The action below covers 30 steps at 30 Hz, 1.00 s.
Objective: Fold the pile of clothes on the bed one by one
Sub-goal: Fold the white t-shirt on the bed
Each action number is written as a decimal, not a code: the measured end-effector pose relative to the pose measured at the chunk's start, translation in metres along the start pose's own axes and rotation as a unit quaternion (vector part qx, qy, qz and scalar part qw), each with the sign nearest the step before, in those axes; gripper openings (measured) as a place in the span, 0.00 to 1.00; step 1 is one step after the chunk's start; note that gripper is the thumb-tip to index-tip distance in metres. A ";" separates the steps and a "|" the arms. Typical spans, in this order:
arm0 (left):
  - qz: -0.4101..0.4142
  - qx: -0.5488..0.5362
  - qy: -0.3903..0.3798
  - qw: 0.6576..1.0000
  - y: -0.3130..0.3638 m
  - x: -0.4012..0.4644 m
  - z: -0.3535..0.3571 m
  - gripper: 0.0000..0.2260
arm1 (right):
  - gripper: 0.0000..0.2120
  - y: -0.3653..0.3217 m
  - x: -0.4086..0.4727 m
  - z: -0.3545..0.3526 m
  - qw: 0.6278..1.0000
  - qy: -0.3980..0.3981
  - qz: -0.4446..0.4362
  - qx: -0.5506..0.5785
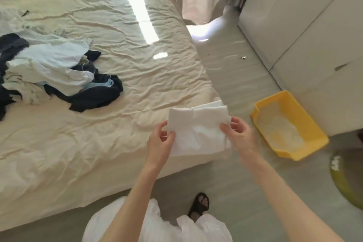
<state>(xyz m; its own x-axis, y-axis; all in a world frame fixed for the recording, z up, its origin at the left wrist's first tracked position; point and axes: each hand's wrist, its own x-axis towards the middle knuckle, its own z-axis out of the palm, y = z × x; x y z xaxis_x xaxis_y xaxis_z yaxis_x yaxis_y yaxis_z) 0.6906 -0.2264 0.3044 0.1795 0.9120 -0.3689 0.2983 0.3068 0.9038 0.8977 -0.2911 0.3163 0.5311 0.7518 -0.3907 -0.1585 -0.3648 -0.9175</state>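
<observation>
A folded white garment is held in the air over the bed's near right corner. My left hand pinches its left edge and my right hand grips its right edge. The unfolded pile of clothes, a mix of white, pale blue and black pieces, lies on the left side of the bed, well away from both hands.
A yellow plastic tub holding white cloth sits on the floor to the right of the bed. White wardrobe doors line the right wall. Curtains hang behind the bed. My sandalled foot stands by the bed's edge.
</observation>
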 end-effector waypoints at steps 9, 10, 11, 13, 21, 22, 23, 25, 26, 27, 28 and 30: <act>-0.024 -0.023 -0.027 0.999 0.051 0.018 0.156 0.12 | 0.11 -0.033 0.075 -0.141 0.999 0.010 0.031 0.017; -0.020 -0.020 -0.021 0.999 0.058 0.029 0.166 0.12 | 0.11 -0.037 0.089 -0.146 0.999 0.004 0.037 0.024; -0.016 -0.014 -0.014 1.000 0.065 0.041 0.174 0.12 | 0.12 -0.042 0.105 -0.150 0.999 -0.002 0.043 0.028; -0.012 -0.007 0.002 1.000 0.079 0.068 0.192 0.12 | 0.12 -0.054 0.140 -0.157 0.998 -0.021 0.051 0.030; -0.039 -0.058 0.037 0.997 0.137 0.187 0.286 0.12 | 0.16 -0.125 0.313 -0.192 0.995 -0.078 0.054 -0.029; -0.044 -0.065 0.046 0.996 0.147 0.201 0.295 0.12 | 0.15 -0.135 0.334 -0.194 0.994 -0.087 0.058 -0.037; -0.044 -0.075 0.052 0.995 0.158 0.216 0.303 0.12 | 0.16 -0.146 0.353 -0.196 0.993 -0.090 0.061 -0.040; -0.049 -0.088 0.063 0.993 0.177 0.243 0.312 0.12 | 0.16 -0.165 0.389 -0.193 0.992 -0.096 0.063 -0.046; -0.054 -0.088 0.070 0.992 0.184 0.255 0.314 0.12 | 0.17 -0.172 0.406 -0.190 0.991 -0.103 0.065 -0.052; -0.057 -0.090 0.081 0.991 0.191 0.267 0.315 0.12 | 0.17 -0.180 0.422 -0.185 0.989 -0.114 0.069 -0.056; -0.059 -0.094 0.092 0.990 0.196 0.279 0.316 0.12 | 0.18 -0.187 0.440 -0.179 0.987 -0.130 0.075 -0.058; -0.068 -0.108 0.117 0.985 0.204 0.303 0.315 0.13 | 0.18 -0.199 0.475 -0.164 0.979 -0.168 0.089 -0.072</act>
<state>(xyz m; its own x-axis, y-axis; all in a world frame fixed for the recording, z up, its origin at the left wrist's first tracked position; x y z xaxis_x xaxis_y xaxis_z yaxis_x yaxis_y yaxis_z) 1.1013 0.0265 0.3082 -0.0769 0.8886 -0.4521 0.0939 0.4579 0.8840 1.3181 0.0483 0.3255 0.1989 0.7979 -0.5690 -0.0917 -0.5629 -0.8214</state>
